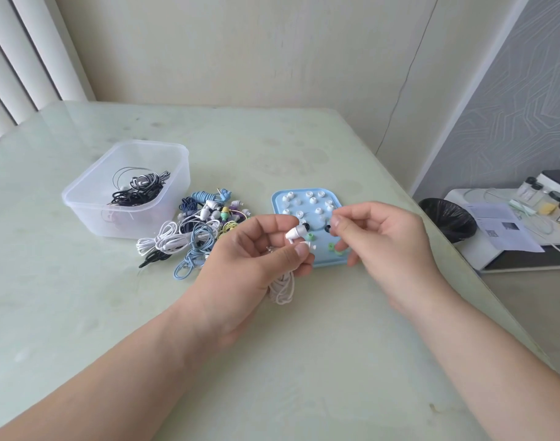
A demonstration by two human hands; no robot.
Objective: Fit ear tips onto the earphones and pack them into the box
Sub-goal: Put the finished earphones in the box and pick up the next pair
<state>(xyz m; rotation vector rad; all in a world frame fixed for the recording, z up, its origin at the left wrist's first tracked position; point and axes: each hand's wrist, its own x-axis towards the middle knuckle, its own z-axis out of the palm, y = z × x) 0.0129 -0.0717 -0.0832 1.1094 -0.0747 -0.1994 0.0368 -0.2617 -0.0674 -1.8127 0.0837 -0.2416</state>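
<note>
Earbud (296, 232) and ear tip face each other across a short gap, and the fitting turns on that line; the white bud, pinched in the left hand (256, 249) between thumb and forefinger, lies with its long axis tilted from about eight o'clock up to two o'clock, its nozzle end aimed toward the right hand (380, 240), which sits at three o'clock from it and near, though not touching; the right hand's thumb and forefinger are closed narrowly at their tips, apparently on a small pale ear tip, yet the tip itself is too small and hidden to make out for certain. Left hand also grips the coiled white cable (283, 289), which hangs below the palm at six o'clock; both forearms rise from the bottom edge, wrists lifted off the tabletop (304, 148), hands level with one another. Behind them at twelve o'clock lies the blue tray (277, 200) scattered with white, black and green tips (313, 200); at ten o'clock the heap of unfinished earphones (196, 230); beyond it the clear plastic box (129, 189), already holding dark coiled sets. Judged from this, the next move calls for the right hand to travel leftward along the bud's axis and press the tip's bore squarely over the nozzle; a skewed approach would likely fold the tip.
</note>
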